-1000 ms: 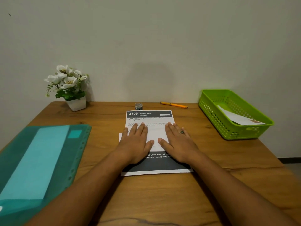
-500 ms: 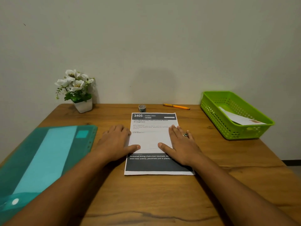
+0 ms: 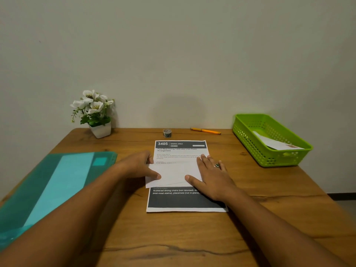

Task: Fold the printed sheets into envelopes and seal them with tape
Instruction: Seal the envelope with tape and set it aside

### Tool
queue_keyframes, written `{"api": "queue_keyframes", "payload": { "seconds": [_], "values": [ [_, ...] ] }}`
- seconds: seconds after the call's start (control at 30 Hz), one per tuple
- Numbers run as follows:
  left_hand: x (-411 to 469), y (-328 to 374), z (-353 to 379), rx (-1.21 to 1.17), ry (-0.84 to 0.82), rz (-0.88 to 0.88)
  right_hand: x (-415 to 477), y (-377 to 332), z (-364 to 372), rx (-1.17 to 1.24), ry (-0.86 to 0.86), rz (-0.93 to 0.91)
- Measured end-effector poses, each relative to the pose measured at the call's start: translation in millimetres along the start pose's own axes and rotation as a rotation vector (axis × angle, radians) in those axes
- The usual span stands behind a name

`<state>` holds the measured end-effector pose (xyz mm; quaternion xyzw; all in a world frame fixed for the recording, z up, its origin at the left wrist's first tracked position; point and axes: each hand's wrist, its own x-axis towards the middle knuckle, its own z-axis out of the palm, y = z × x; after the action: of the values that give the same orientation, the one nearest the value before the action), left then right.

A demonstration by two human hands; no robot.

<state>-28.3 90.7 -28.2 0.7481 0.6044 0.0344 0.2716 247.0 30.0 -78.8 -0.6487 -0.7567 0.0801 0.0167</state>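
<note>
Head | 1 printed sheet [image 3: 183,201] | 1 blank sheet [image 3: 173,173], left hand [image 3: 137,164] fingers pinching | right hand [image 3: 212,178] fingers flat

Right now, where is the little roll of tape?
In the head view, the tape roll stands at the far middle of the table near the wall. It is just beyond the printed sheet, with the orange pen to its right.

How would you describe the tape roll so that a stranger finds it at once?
Look at the far edge of the table, by the wall. Between the flower pot and the orange pen, just beyond the sheet, sits the tape roll. It is the only small grey ring.
</note>
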Motion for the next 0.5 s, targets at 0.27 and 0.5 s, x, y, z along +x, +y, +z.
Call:
{"api": "queue_keyframes", "payload": {
  "seconds": [0.27,0.5],
  "values": [
    [-26,-7,20,-0.476,0.296,0.020,5,-6,-19,0.082,-0.029,0.054],
    [-42,22,7,-0.767,0.376,0.253,7,-53,-72,0.282,0.306,-0.219]
  ]
}}
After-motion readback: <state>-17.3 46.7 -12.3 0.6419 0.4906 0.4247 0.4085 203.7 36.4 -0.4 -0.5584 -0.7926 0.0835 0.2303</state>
